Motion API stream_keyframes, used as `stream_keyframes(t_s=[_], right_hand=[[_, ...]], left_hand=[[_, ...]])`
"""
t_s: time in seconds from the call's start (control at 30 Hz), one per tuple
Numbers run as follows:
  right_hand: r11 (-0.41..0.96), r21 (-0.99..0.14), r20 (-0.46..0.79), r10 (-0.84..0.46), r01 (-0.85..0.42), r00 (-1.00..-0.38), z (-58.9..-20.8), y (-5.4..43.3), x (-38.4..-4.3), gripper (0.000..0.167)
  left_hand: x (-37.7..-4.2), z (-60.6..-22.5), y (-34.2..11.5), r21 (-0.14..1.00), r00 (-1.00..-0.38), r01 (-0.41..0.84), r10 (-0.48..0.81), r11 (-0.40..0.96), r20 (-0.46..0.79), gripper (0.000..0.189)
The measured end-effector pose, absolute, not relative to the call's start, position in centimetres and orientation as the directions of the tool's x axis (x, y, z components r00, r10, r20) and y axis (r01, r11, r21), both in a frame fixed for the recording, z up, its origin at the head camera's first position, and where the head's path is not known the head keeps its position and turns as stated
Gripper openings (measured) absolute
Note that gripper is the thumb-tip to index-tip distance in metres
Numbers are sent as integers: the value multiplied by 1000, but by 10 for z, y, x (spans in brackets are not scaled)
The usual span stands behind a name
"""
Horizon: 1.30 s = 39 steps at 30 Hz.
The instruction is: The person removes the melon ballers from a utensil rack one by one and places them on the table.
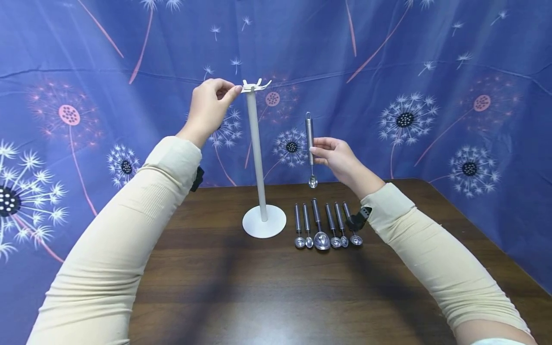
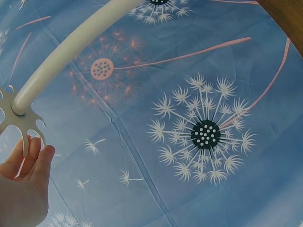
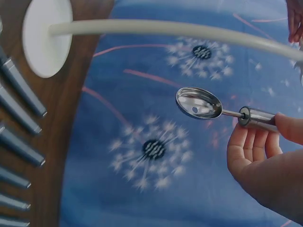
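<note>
A white stand (image 1: 257,153) rises from a round base, with a ring of curved hooks (image 1: 255,87) at its top. My left hand (image 1: 210,104) pinches one of these hooks between thumb and fingers; the left wrist view shows the fingers (image 2: 34,158) around a prong. To the right of the pole, my right hand (image 1: 339,155) holds a metal melon baller (image 1: 309,136) by its handle, upright in the air, with the looped end up and the bowl down. In the right wrist view its shiny bowl (image 3: 199,103) has a small hole.
Several more metal scoops, one with a larger bowl (image 1: 321,241), lie in a row on the dark wooden table (image 1: 276,292), handles pointing away. The stand's round base (image 1: 264,230) is left of them. A blue dandelion-print cloth (image 1: 345,57) hangs behind the table.
</note>
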State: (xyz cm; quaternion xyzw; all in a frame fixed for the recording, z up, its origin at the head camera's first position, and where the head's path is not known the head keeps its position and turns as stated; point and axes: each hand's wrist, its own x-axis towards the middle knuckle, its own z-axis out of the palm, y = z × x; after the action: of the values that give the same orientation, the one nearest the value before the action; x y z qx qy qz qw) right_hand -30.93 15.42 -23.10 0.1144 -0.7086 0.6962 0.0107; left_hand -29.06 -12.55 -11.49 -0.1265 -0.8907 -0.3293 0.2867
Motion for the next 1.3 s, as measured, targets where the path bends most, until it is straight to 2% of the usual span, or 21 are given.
stream_keyframes(t_s=[0.23,0.53,0.9,1.3], right_hand=[[112,-989,86,-101,-98,-991,-253,192,-311,50],[198,-978,53,-70,-66,-996,-271,235,-312,49],[320,-946,-86,-88,53,-992,-299,264,-311,52],[355,-922,-208,-116,155,-971,-342,288,-316,49]], left_hand=[[-289,-115,-123,520,-802,412,26,749,597,45],[-291,-116,-121,516,-783,432,24,740,621,43],[-293,-117,-119,516,-766,438,5,736,643,43],[-294,-119,-118,527,-751,447,-16,723,660,40]])
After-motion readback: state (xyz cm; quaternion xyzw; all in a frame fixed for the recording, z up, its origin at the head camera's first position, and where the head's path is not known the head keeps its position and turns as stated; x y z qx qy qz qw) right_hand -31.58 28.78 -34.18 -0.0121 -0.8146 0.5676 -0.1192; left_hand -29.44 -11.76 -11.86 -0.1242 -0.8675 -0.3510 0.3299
